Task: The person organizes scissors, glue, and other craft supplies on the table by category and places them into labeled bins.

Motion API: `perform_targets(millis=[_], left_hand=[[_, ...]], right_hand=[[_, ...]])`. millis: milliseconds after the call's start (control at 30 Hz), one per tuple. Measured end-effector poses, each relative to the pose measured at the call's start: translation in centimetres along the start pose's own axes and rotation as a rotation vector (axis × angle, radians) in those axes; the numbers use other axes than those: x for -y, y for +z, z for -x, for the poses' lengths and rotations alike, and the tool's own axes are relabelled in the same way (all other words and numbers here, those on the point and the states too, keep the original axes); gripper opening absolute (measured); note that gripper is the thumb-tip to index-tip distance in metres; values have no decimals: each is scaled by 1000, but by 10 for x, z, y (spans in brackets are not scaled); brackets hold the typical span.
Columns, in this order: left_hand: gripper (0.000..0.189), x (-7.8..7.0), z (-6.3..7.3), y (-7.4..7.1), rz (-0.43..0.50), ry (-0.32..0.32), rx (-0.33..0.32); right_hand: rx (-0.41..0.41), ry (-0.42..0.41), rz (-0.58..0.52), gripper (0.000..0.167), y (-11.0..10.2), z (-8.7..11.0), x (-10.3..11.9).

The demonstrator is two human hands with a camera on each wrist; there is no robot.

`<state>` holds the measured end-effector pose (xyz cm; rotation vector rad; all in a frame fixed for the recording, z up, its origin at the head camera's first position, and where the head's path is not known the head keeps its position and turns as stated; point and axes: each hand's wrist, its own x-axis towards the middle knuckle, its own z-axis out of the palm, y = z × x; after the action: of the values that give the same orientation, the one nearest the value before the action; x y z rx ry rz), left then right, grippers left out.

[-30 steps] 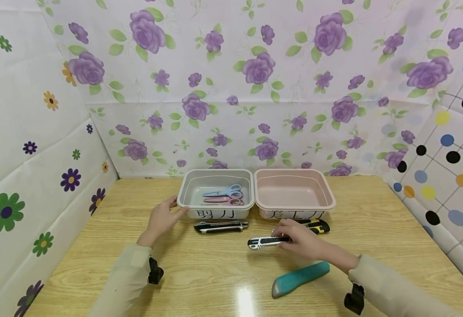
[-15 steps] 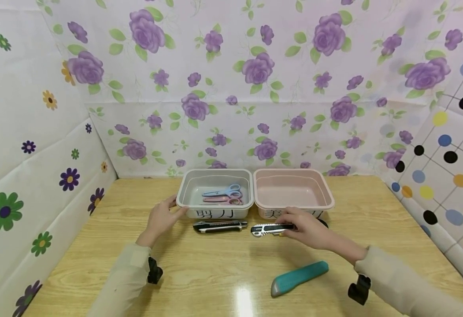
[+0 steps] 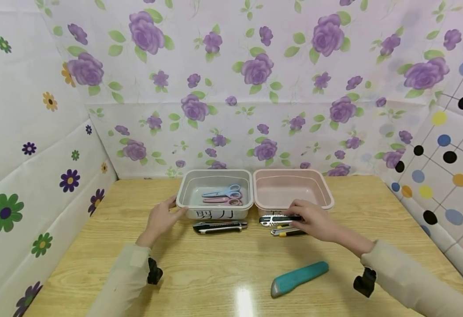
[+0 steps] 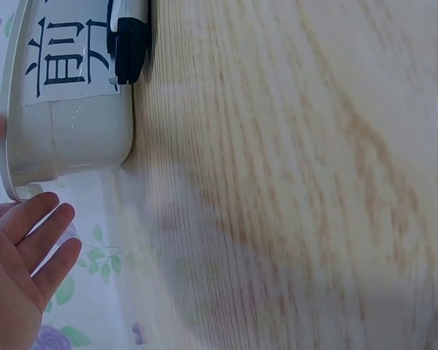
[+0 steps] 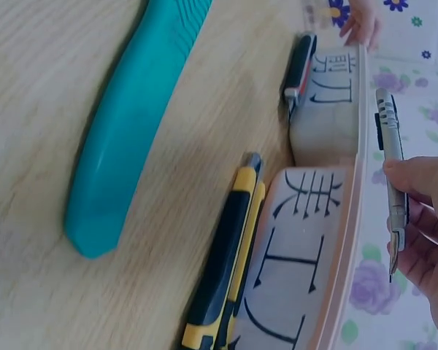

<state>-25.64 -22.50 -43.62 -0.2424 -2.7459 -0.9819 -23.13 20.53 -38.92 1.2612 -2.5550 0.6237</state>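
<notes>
My right hand (image 3: 314,222) pinches a silver-and-black utility knife (image 3: 275,219) at the front rim of the pink bin (image 3: 321,193). In the right wrist view this knife (image 5: 391,157) is raised above the rim, with thumb and fingers on its handle. Below it, a black-and-yellow utility knife (image 3: 287,231) lies in front of the pink bin, partly hidden by the hand in the head view. My left hand (image 3: 161,220) touches the left front corner of the grey bin (image 3: 191,200), its fingers (image 4: 52,266) fairly straight. Blue scissors (image 3: 225,192) and pink scissors (image 3: 223,200) lie inside the grey bin.
A black-and-white utility knife (image 3: 219,226) lies in front of the grey bin. Nearer on the wooden table (image 3: 199,273) is a teal box-cutter-like tool (image 3: 299,279). Both bins carry labels in black characters. Flowered cloth (image 3: 231,123) stands behind the table.
My right hand has lifted the silver-and-black utility knife away from the person, up to the pink bin's front rim. My left hand stays at the grey bin.
</notes>
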Motion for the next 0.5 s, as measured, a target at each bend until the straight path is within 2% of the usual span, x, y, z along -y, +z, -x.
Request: perform_targets(millis=[233,500], left_hand=[[62,0,1,1,-15,1,-7],[62,0,0,1,-17,-1,-4]], right_hand=[[-37,-38,-25,22,-7,1,-10],[-64,-35,-4,24,-16,-1,-21]])
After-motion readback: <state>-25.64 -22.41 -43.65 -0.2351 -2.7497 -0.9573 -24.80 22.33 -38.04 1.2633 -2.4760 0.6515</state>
